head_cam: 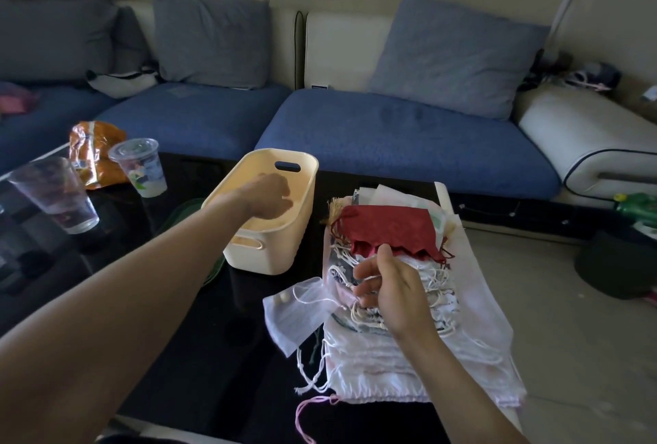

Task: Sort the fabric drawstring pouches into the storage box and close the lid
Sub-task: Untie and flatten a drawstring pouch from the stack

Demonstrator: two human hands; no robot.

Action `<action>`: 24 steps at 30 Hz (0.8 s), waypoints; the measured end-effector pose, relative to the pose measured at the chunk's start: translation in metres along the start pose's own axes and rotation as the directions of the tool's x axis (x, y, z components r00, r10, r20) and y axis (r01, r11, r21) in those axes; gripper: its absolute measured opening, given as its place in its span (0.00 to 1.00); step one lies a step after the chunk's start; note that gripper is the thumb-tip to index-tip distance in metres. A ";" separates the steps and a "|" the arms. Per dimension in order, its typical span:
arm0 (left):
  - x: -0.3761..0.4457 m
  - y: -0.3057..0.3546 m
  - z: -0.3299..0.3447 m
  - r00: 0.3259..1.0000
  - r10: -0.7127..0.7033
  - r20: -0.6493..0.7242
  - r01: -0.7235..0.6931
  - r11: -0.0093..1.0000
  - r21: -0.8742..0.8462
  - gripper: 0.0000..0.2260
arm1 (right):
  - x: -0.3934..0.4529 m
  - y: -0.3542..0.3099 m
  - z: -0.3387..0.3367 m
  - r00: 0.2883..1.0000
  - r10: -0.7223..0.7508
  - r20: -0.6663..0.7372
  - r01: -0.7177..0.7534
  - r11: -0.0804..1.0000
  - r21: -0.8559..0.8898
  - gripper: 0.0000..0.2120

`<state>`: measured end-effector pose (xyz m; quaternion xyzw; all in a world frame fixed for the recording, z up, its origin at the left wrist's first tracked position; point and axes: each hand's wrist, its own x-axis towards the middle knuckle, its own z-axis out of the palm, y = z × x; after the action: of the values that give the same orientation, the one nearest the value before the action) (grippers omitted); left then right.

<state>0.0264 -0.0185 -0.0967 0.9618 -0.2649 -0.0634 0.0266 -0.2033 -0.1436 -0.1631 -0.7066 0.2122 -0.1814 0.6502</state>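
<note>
Soft, limp cloth is what I am dealing with here: the drawstring pouches [409, 319] are lying in a loose heap on the bench [220, 337], just right of the cream storage box [281, 241], with a red pouch [391, 230] sitting on top at the far end and a sheer white pouch [295, 312] sliding off the near left side. I am judging them to be light, floppy and prone to tangling by their cords, so I am thinking the cloth body is the safer place to take hold, not a string.

My right hand [394, 287] is hovering over the heap, its fingers [369, 271] loosely curled around pale cords by the red pouch's near edge; whether they are truly pinching one, I cannot tell. My left hand [270, 198] is reaching down into the box, fingers bent downward; its fingertips are blurred and I cannot tell if they are holding anything.

The box floor is largely hidden by that hand, and I am seeing no lid anywhere.
</note>
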 end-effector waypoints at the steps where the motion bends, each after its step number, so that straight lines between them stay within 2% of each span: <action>1: -0.007 0.001 -0.001 0.986 0.011 -0.165 -0.015 1.000 -0.026 0.12 | 0.000 0.001 0.001 1.000 -0.010 0.005 0.010 1.000 -0.021 0.24; 2: -0.016 0.003 0.001 0.940 0.022 -0.341 -0.049 0.996 -0.070 0.11 | 0.000 0.001 0.001 1.000 -0.018 0.013 0.019 0.999 -0.050 0.22; 4: -0.049 0.013 0.005 0.790 0.059 -0.611 -0.228 0.952 -0.203 0.10 | -0.001 0.002 0.001 0.999 -0.030 0.030 0.033 0.991 -0.128 0.17; 5: -0.068 0.020 0.009 0.741 0.093 -0.665 -0.336 0.909 -0.248 0.09 | -0.001 0.003 0.000 0.999 -0.026 0.034 0.031 0.985 -0.167 0.15; 6: -0.085 0.027 0.015 0.734 0.149 -0.663 -0.411 0.874 -0.258 0.07 | -0.002 0.003 -0.001 0.999 -0.018 0.042 0.026 0.980 -0.196 0.14; 7: -0.099 0.033 0.022 0.760 0.220 -0.612 -0.453 0.855 -0.254 0.07 | -0.001 0.003 -0.001 0.998 -0.008 0.056 0.020 0.976 -0.218 0.12; 9: -0.118 0.041 0.045 0.851 0.359 -0.384 -0.463 0.857 -0.224 0.11 | -0.002 0.005 -0.002 0.996 0.006 0.086 0.019 0.960 -0.280 0.09; 10: -0.122 0.042 0.058 0.876 0.396 -0.275 -0.454 0.869 -0.197 0.14 | -0.001 0.006 -0.002 0.993 -0.002 0.115 0.040 0.941 -0.336 0.07; 12: -0.126 0.040 0.082 0.898 0.416 -0.142 -0.435 0.889 -0.145 0.19 | -0.002 0.009 0.000 0.987 -0.019 0.161 0.089 0.895 -0.437 0.06; 16: -0.121 0.033 0.112 0.964 0.266 -0.021 -0.266 0.952 -0.151 0.28 | -0.006 0.014 0.002 0.974 -0.078 0.214 0.185 0.820 -0.541 0.08; 19: -0.116 0.033 0.119 0.984 0.179 -0.003 -0.176 0.967 -0.185 0.30 | -0.006 0.015 0.004 0.962 -0.105 0.251 0.238 0.773 -0.588 0.05; 21: -0.113 0.034 0.121 0.986 0.164 0.022 -0.159 0.974 -0.163 0.26 | -0.004 0.018 0.005 0.953 -0.105 0.285 0.269 0.727 -0.632 0.10; 24: -0.112 0.037 0.122 0.975 0.218 0.047 -0.219 0.975 0.032 0.13 | -0.003 0.022 0.009 0.929 -0.049 0.366 0.309 0.644 -0.699 0.17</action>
<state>-0.1047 0.0050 -0.2020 0.9256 -0.3707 -0.0759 0.0099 -0.2025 -0.1363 -0.1857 -0.9473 0.0896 -0.0282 0.3064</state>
